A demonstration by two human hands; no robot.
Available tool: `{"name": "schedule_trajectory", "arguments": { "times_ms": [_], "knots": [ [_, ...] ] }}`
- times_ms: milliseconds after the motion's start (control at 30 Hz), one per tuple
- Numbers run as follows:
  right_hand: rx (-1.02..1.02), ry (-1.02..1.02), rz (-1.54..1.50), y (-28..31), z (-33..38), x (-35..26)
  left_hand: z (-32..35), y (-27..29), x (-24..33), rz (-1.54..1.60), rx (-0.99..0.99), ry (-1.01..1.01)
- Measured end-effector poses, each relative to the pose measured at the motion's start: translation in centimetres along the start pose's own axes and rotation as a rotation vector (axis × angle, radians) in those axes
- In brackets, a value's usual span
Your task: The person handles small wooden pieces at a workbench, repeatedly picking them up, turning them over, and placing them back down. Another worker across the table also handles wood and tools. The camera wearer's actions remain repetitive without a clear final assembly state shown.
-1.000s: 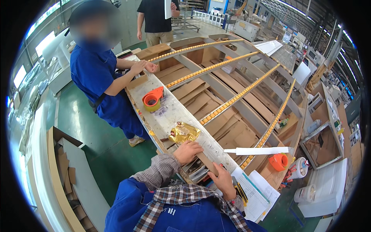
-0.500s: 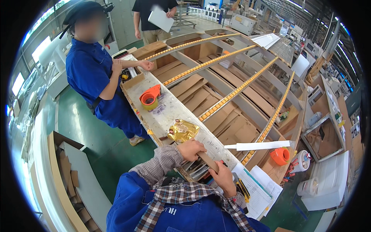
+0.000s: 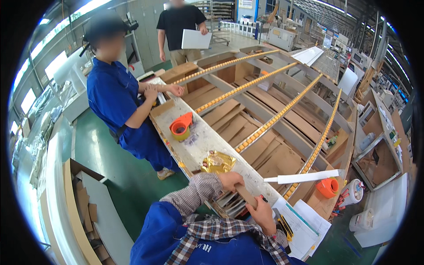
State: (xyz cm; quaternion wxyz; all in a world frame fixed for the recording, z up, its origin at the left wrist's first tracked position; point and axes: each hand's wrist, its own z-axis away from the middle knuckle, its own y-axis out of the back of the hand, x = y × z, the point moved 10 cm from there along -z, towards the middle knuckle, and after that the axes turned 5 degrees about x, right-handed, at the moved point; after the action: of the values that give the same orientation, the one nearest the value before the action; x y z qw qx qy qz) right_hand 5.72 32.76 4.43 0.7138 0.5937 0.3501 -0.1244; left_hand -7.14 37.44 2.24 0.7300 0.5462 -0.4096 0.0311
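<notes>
My left hand (image 3: 231, 181) is closed on one end of a flat brown strip (image 3: 246, 195), which looks like cardboard or board. At the strip's other end, my right hand (image 3: 263, 216) grips it with thumb and fingers. A small dark and red thing shows beside the right fingers, too small to name. Beneath the strip lies an open compartment (image 3: 227, 206) at the bench edge, with several thin flat pieces in it. A crumpled gold foil packet (image 3: 218, 162) lies on the white bench top (image 3: 201, 137), just beyond my left hand.
An orange tape dispenser (image 3: 181, 126) stands farther along the bench. Papers (image 3: 304, 227) and a yellow-black cutter (image 3: 285, 226) lie right. A white strip (image 3: 307, 176) lies near another orange dispenser (image 3: 327, 187). Beyond is a slatted frame (image 3: 282, 114). A co-worker in blue (image 3: 117, 97) stands left.
The whole view has shifted, so the bench sits lower and farther right. Both hands keep hold of the brown strip. The person in black has lowered the white board.
</notes>
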Motion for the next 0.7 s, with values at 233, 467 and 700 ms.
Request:
{"name": "schedule_trajectory", "arguments": {
  "times_ms": [233, 467, 700],
  "knots": [
    [-0.007, 0.016, -0.054, -0.6, 0.0, 0.3, 0.6, 0.4, 0.4, 0.030, 0.056, -0.038],
    [0.027, 0.022, -0.034, -0.6, 0.1, 0.6, 0.4, 0.0, -0.4, 0.026, 0.079, 0.000],
    [-0.019, 0.024, -0.043, -0.8, 0.1, 0.5, 0.8, 0.2, -0.2, 0.026, 0.106, -0.023]
  ]
}}
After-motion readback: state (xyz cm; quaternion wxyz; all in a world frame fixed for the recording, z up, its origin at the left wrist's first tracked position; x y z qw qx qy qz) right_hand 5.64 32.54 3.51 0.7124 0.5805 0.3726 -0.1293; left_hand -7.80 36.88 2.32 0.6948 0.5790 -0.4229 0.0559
